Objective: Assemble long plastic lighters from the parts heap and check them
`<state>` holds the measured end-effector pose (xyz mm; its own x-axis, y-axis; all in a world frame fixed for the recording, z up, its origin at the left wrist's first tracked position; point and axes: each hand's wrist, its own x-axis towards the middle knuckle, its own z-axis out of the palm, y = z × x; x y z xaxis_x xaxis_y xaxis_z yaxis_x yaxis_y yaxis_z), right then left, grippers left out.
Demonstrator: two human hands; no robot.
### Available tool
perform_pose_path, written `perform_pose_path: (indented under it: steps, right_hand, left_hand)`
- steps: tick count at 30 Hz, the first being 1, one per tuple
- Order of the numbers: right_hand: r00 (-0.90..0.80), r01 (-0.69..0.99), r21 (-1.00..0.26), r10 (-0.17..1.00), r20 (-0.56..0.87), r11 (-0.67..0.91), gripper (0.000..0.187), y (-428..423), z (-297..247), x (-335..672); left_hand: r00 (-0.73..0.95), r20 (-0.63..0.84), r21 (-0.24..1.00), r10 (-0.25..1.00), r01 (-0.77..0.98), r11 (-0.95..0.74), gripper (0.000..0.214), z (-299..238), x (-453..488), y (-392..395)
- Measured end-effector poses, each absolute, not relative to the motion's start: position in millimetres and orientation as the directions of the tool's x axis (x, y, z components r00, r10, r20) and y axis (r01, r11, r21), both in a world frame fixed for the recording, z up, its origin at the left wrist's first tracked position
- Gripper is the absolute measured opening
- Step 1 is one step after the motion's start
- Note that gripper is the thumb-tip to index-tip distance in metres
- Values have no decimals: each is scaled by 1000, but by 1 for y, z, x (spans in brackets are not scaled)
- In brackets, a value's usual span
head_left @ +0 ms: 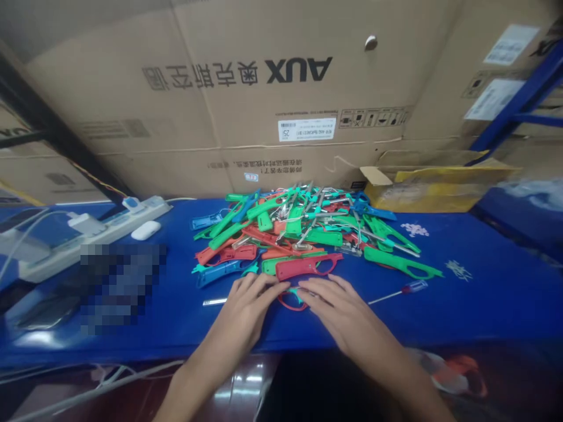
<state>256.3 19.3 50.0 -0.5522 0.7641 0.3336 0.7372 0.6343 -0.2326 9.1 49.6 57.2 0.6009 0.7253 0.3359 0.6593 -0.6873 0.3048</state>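
Both my hands rest on the blue table (461, 305) near its front edge. My left hand (246, 308) and my right hand (336, 305) meet over a red plastic handle piece (288, 302) with a small teal part on it. The fingers of both hands press down on this piece and partly cover it. Just beyond lies a big heap of green, red and blue plastic handle parts (303, 234) mixed with metal blades. A separate red handle (308, 266) lies right in front of my fingers.
A small screwdriver (402, 291) with a red and blue grip lies right of my right hand. A white power strip (101, 225) and cables sit at the left. Large cardboard boxes (264, 88) wall off the back. An open yellow box (440, 187) stands back right.
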Motion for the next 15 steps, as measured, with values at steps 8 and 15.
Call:
perform_pose_path:
  steps: [8,15]
  right_hand:
    - [-550,710,-302,768,328,637,61,18,52,259]
    - [-532,694,-367,785,319,619,56,17,58,258]
  left_hand:
    - [596,283,441,752,615,-654,44,64,13,56]
    - [584,285,401,760,648,-648,45,66,16,53]
